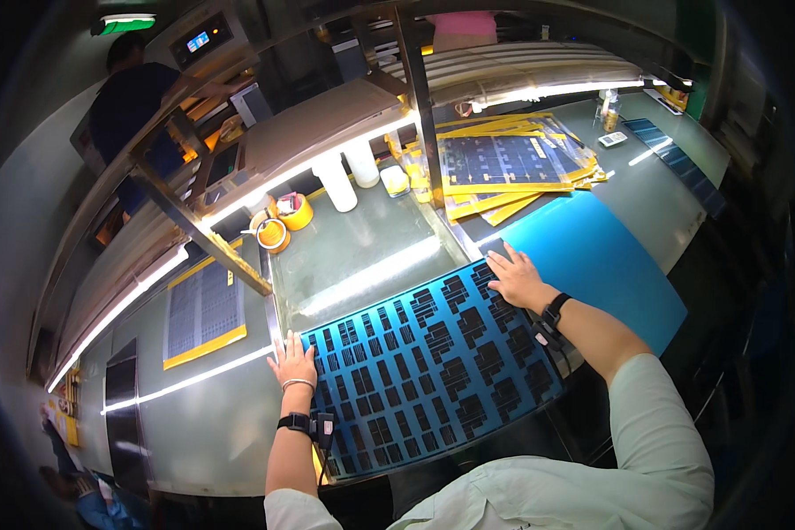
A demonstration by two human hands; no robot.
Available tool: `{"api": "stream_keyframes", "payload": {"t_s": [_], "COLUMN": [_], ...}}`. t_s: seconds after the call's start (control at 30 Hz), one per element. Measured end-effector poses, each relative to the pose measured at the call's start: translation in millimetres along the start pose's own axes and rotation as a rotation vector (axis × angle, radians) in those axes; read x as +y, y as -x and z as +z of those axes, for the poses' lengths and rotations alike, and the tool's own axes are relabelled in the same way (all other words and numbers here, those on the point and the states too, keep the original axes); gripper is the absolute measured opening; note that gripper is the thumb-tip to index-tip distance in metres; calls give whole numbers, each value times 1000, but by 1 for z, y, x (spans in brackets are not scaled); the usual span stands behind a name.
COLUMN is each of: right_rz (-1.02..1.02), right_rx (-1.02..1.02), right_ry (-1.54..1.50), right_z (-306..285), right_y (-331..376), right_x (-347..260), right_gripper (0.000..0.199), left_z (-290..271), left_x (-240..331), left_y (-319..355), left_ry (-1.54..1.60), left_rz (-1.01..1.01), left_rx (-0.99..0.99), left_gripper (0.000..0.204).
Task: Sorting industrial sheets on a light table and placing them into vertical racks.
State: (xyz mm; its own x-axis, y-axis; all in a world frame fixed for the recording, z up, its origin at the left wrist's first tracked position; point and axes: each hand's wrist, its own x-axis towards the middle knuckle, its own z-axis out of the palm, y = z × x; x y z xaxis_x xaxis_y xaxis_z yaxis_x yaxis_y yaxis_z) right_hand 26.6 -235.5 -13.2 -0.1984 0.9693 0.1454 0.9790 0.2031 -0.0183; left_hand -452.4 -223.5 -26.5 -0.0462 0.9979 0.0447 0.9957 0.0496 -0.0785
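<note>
I see left hand (293,362) and right hand (518,279) fingers-spread, no grip visible, at patterned blue sheet's (404,371) far corners. Judged light, bendy, scratchable: hold edges.

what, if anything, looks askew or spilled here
The yellow-edged stack of sheets beyond the right hand looks askew: its edges fan out at different angles instead of lining up. I see no spill around the patterned blue panel.
</note>
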Motion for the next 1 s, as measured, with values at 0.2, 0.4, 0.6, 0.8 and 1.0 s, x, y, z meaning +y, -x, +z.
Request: {"api": "stream_keyframes", "payload": {"t_s": [0.2,0.4,0.6,0.8,1.0], "right_rz": [-79,-19,-130,-20,692], "right_rx": [-146,-110,37,-8,59], "right_ry": [173,119,1,-133,-1211], "right_z": [-12,8,-41,-84,-29], "right_y": [-24,-8,129,261,272], "right_x": [-2,10,-15,-57,-31], "right_gripper": [53,56,60,51,25], "left_z": [-7,-1,-1,-20,-8], "left_x": [2,13,12,12,2], "left_y": [3,9,6,36,211], "left_ry": [7,80,19,-44,145], "left_rz": [-3,-88,-96,-143,45], "left_rx": [-40,-55,-72,-116,-47], "left_gripper": [50,57,59,67,75]}}
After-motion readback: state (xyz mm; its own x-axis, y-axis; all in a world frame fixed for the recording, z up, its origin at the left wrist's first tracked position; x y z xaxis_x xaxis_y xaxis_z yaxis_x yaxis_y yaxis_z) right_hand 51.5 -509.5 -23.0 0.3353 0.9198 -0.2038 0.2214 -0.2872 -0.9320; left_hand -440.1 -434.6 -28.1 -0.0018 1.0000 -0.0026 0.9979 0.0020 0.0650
